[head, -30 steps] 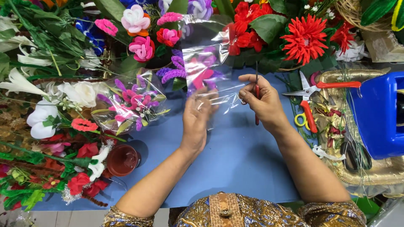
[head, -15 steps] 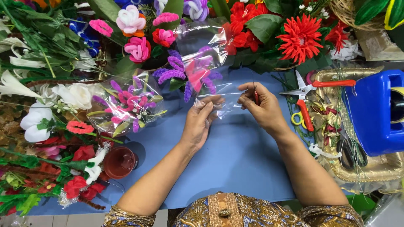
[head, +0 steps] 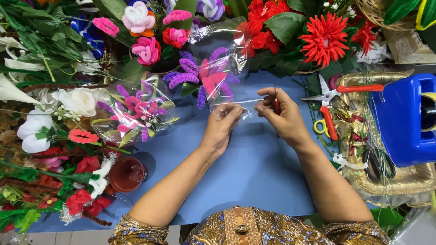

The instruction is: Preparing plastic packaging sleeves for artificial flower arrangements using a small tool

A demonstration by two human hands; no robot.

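hands: 2, left hand point(head: 221, 129) + right hand point(head: 284, 118)
clear wrap w/ purple-pink flowers held: 1 point(head: 218, 72)
wrapped mini bouquets lying on mat: 1 point(head: 134, 111)
scissors, red handle: 1 point(head: 338, 90)
scissors, yellow handle: 1 point(head: 324, 124)
blue plastic containers: 1 point(head: 402, 120)
gold trays: 1 point(head: 408, 181)
small red cups: 1 point(head: 127, 174)
big red spiky flowers: 1 point(head: 324, 38)
blue mats: 1 point(head: 254, 172)
thin red sticks in right hand: 1 point(head: 276, 105)
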